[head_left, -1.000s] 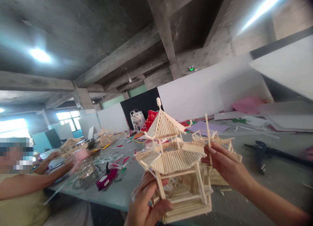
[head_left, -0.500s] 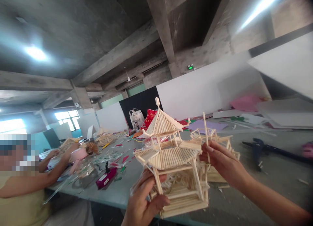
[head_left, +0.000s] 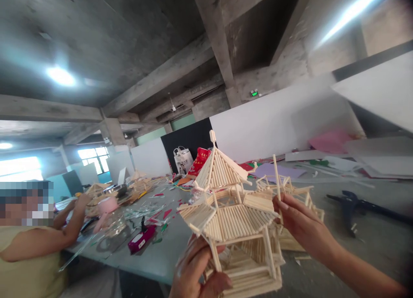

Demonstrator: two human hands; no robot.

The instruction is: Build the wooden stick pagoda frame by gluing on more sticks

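A two-tiered model pavilion point(head_left: 240, 220) made of thin wooden sticks stands upright in front of me, held above the table. My left hand point(head_left: 196, 268) is closed around a corner post and the lower frame on its left side. Between the thumb and fingers of my right hand point(head_left: 301, 222) is a single wooden stick point(head_left: 276, 173), pointing up. That hand is close beside the right edge of the lower roof; whether it touches the roof I cannot tell. Behind my right hand, partly covered, is another stick model point(head_left: 292, 242) on the table.
A dark tool point(head_left: 351, 207) lies to the right on the grey table point(head_left: 151, 263). Left of the pavilion are a purple box point(head_left: 142, 238) and a clear jug with a pink lid point(head_left: 108, 205). A co-worker point(head_left: 29, 238) sits at far left. Paper sheets point(head_left: 335, 141) lie at the back.
The pavilion and both my hands sit slightly lower and further right in view, and the pavilion is turned a little. The background has shifted right too. Both grips are unchanged.
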